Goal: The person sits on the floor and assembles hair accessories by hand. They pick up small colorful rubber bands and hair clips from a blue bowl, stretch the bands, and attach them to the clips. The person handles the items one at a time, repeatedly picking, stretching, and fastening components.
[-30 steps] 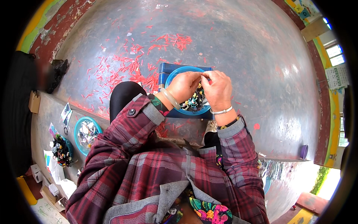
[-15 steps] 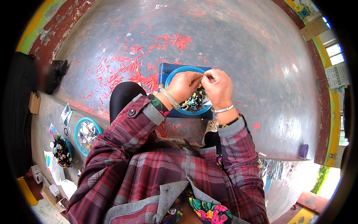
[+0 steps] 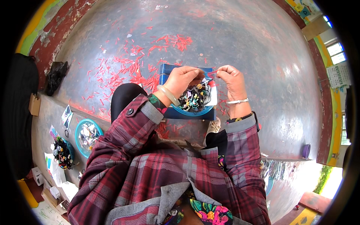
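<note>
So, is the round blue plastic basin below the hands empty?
Not empty: tangled small black and multicoloured items lie in the basin; how full, I cannot tell.

The right hand (image 3: 233, 80) is being drawn away from the left hand (image 3: 180, 79), out past the right side of the blue basin (image 3: 195, 113), while the left is being shifted slightly leftward over the basin's far left edge. Above its far right edge, a thin red strip (image 3: 212, 72) is now being shown, pinched in the right fingertips (whether its other end is being gripped too cannot be told). More of the tangled items (image 3: 195, 98) in the basin is being uncovered, and more of a white, red and blue sheet (image 3: 214, 96) is being exposed along the basin's right side.
</note>
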The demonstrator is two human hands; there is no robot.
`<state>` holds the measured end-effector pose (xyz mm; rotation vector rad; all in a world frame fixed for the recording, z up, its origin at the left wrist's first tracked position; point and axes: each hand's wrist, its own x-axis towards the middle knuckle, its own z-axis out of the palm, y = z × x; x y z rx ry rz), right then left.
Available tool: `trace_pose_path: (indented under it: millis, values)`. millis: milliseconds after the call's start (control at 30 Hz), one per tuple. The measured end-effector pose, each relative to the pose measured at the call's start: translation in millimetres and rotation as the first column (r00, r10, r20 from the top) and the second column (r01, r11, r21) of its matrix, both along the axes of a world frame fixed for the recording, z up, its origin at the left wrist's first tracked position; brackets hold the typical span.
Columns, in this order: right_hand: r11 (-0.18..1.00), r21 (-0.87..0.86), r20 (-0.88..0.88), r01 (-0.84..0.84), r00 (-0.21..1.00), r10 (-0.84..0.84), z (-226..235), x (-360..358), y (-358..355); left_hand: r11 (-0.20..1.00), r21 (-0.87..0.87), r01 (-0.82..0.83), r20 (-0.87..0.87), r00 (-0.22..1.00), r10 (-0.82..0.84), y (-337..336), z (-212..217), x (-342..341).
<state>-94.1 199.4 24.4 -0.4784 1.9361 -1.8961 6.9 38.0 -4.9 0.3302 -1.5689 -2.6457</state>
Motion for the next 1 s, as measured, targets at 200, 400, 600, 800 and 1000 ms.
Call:
trace_pose_path:
  millis: [200,400,600,800,1000]
  values:
    - [0.996,0.09,-0.039,0.002,0.999,0.002,6,-35,34,0.99,0.116,-0.076,-0.045,0.996,0.082,-5,3,2]
    - [0.889,0.453,-0.151,0.062,0.988,0.008,-2,-74,81,0.986,0.117,-0.118,-0.022,0.992,0.121,-8,2,4]
    - [0.736,0.646,-0.237,0.203,0.97,-0.059,-57,-117,137,0.99,0.118,-0.083,-0.057,0.994,0.09,-5,0,0]
    - [0.674,0.709,-0.17,0.207,0.978,-0.122,-73,-120,144,0.992,0.097,-0.077,-0.043,0.996,0.081,-4,-4,1]
    - [0.698,0.687,-0.215,0.2,0.974,-0.067,-78,-123,146,0.996,0.066,-0.061,-0.033,0.997,0.063,-3,-3,3]
